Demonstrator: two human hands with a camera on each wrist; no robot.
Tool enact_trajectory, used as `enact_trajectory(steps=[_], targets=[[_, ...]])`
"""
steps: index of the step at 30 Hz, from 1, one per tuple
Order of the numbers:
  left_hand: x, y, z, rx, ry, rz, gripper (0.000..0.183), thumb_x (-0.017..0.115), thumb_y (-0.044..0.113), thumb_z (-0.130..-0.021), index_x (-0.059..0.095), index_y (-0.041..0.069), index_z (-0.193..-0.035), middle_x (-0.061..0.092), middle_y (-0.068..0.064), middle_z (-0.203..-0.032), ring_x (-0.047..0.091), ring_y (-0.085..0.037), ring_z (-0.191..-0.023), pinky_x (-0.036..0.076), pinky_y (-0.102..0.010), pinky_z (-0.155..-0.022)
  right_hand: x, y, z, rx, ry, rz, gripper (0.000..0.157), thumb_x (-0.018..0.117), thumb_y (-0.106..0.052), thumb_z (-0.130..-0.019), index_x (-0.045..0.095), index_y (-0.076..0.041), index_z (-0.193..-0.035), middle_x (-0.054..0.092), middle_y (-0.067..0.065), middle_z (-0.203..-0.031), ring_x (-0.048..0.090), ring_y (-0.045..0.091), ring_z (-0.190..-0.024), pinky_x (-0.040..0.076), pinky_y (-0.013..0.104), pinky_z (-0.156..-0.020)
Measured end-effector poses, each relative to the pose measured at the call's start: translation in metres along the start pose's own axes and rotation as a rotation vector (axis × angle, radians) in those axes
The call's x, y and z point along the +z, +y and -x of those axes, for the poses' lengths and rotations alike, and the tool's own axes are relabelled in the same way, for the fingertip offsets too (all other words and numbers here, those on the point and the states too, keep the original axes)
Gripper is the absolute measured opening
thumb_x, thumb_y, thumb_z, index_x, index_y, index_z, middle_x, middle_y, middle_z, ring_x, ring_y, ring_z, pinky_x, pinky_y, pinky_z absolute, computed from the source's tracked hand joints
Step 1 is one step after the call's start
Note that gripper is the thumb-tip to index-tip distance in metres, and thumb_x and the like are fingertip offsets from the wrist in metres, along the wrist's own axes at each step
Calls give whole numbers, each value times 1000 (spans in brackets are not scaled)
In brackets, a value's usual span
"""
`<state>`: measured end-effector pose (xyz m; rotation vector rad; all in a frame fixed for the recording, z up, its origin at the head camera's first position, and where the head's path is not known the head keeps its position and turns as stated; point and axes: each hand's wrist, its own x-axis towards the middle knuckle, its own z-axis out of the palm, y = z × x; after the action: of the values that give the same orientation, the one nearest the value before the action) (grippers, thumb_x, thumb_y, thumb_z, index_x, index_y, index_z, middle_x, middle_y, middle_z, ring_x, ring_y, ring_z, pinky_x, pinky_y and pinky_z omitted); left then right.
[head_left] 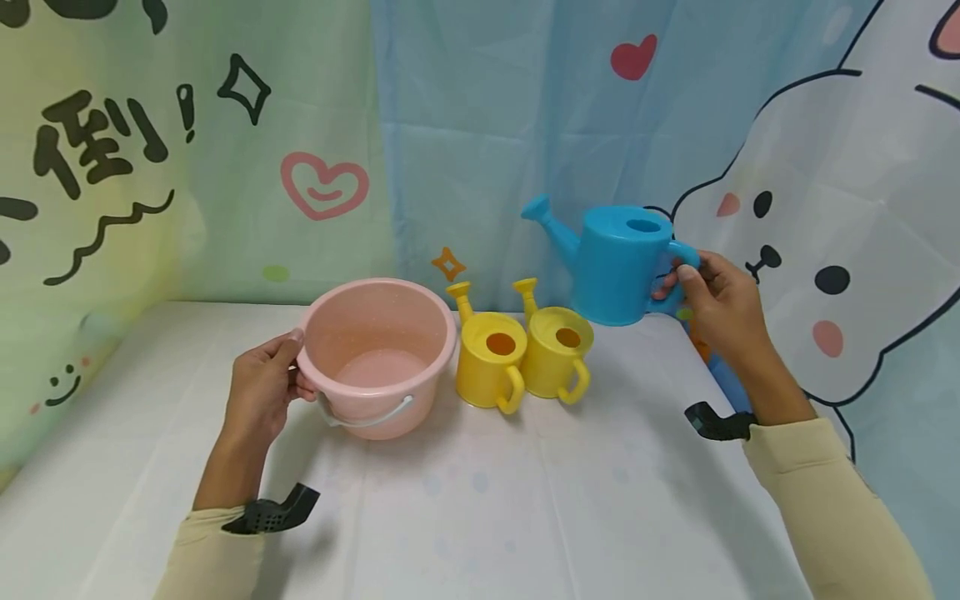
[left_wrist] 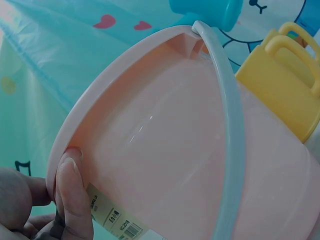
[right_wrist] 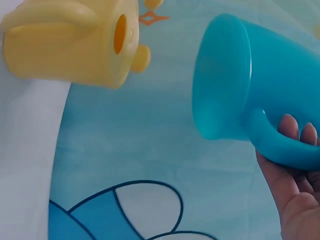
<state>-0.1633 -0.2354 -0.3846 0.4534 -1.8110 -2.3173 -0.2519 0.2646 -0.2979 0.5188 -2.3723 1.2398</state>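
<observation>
A pink bucket [head_left: 375,400] with a pale handle [left_wrist: 232,140] is at the left of the group in the head view. My left hand [head_left: 262,379] pinches its rim at the left side, thumb and fingers on either side of the wall. My right hand [head_left: 716,300] grips the handle of a blue watering can [head_left: 618,262], holding it up above the table with its spout toward the left. Two yellow watering cans, one nearer the bucket [head_left: 480,367] and one farther right [head_left: 551,358], stand upright side by side between the bucket and the blue can.
A white-covered table [head_left: 465,517] lies beneath everything. Behind it hangs a printed cloth backdrop [head_left: 472,125] with hearts and a white cartoon animal. A paper label [left_wrist: 117,217] is stuck on the bucket near my left fingers.
</observation>
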Motion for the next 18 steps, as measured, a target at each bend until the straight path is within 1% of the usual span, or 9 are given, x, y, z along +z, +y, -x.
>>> enact_trajectory(steps=[5,9,14,18], targets=[[1,0,0,-3,0,-11,53,58,31,-99,49,-9,-133,58,-4,-64,55,-11,-44,53,-22,-43,-6,11,10,30,97,27,38,48,-25,-103,53,3,-130,62,6,-97,67,9,-87,52,20,-85],[0,0,1,-2,4,-7,52,59,31,-99,50,-8,-132,58,-4,-64,55,-11,-44,53,-22,-43,-6,18,17,58,143,35,37,50,-25,-103,53,2,-129,63,3,-96,67,6,-86,52,21,-85],[0,0,0,-5,8,-5,51,59,30,-99,50,-8,-131,57,-4,-64,54,-11,-44,53,-22,-43,-1,27,31,103,160,13,37,50,-23,-103,51,5,-126,63,3,-97,67,5,-86,52,21,-85],[0,0,0,-6,11,-6,52,59,31,-98,50,-8,-131,56,-4,-65,54,-11,-44,53,-22,-43,4,35,42,149,154,-1,39,50,-25,-102,50,5,-127,63,7,-102,66,8,-90,51,26,-89]])
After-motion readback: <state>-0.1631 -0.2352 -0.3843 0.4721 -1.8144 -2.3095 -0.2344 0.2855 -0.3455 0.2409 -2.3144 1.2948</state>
